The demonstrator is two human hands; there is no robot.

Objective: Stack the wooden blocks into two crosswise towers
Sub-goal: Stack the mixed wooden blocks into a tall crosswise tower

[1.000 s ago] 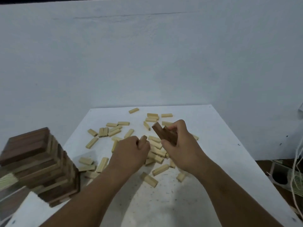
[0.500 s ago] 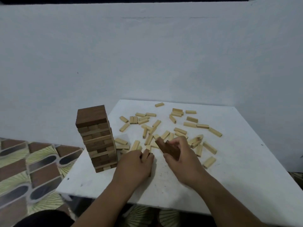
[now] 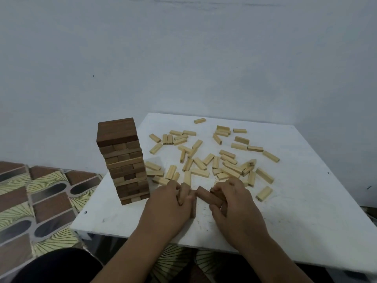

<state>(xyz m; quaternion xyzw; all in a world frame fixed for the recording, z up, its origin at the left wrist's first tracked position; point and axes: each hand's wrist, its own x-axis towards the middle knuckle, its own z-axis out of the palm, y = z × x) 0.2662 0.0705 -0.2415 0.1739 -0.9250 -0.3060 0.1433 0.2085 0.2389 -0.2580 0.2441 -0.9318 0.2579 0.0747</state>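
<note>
Looking down at the white table (image 3: pixel 306 211), we see both hands low over its near edge, close together. Our right hand (image 3: pixel 236 209) curls its fingers round a dark brown wooden block (image 3: pixel 209 196); that block lies tilted, its free end pointing left toward the other hand, and more dark wood shows under the fingers, though we cannot tell how many pieces sit in that grip. Our left hand (image 3: pixel 169 205) is clenched on dark brown blocks (image 3: pixel 192 205) of its own: one pokes up between the fingers, and another stands on end against the table just beside the thumb. The two handfuls almost meet; we cannot tell whether they touch.

To the left, near the table's left edge, stands the finished tower (image 3: pixel 124 160): many crosswise layers of brown wood, darker and lighter tones mixed, capped by a flat layer of dark blocks. It is upright and apart from both hands, though the left hand is near its base.

Behind the hands, pale wooden blocks (image 3: pixel 204 160) lie scattered flat across the middle and far part of the table, some overlapping in a loose heap, a few alone toward the right and far edges. One pale block (image 3: pixel 264 193) lies by itself to the right of the right hand.

A plain pale wall (image 3: pixel 183 58) rises behind the table, and patterned floor tiles (image 3: pixel 40 197) show to the left.
</note>
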